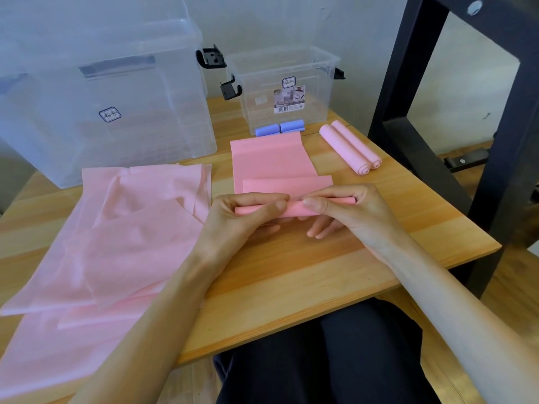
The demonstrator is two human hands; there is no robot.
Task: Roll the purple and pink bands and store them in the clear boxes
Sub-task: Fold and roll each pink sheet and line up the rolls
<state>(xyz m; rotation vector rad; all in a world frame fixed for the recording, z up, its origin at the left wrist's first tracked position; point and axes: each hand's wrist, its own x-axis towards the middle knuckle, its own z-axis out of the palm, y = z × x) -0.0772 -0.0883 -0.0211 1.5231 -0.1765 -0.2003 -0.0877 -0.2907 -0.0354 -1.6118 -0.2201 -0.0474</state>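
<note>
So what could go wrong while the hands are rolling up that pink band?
The roll could go crooked: the flat pink band lies folded over unevenly just ahead of the left hand and right hand.
It might spring open if the grip slips, since only its start is rolled.
The stretched band nearly reaches the two purple rolls by the small clear plastic box and could nudge them.

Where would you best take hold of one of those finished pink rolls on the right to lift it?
Grip the outer pink roll around its middle, coming from above and from the right. It lies flat, touching its twin on the left, so only the top and right flank are free; a grip across the middle would likely stop the layers unwinding.
</note>
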